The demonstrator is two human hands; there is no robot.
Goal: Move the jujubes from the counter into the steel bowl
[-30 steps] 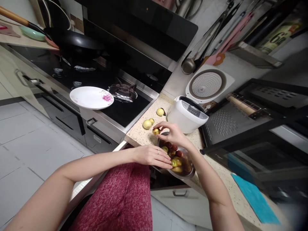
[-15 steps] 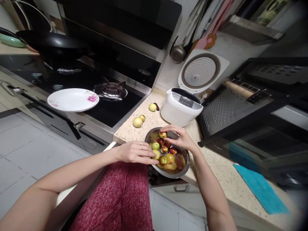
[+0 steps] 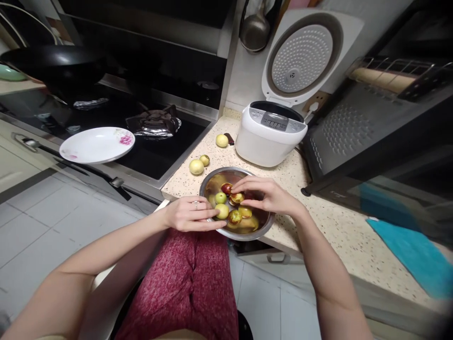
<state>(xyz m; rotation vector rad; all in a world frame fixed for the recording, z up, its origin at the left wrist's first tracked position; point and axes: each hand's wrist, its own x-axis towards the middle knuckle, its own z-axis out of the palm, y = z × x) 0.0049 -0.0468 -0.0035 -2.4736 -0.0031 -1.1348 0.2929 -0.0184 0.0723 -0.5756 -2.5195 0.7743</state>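
Observation:
A steel bowl at the counter's front edge holds several green, yellow and dark red fruits. My left hand, with a ring on one finger, reaches over the bowl's left rim and grips a yellow-green fruit between thumb and fingers. From the right, my right hand has its fingers around a red-and-yellow fruit above the others. A dark red fruit and a small green one sit beside it.
Yellow-green fruits lie on the speckled counter behind the bowl. An open white rice cooker stands further back. A floral plate rests at the stove's edge, near a wok. A blue cloth lies right.
The view has shifted, bringing the cooker closer. My right hand has moved from a fruit at the bowl's back to one nearer the middle. My left hand stays at its fruit.

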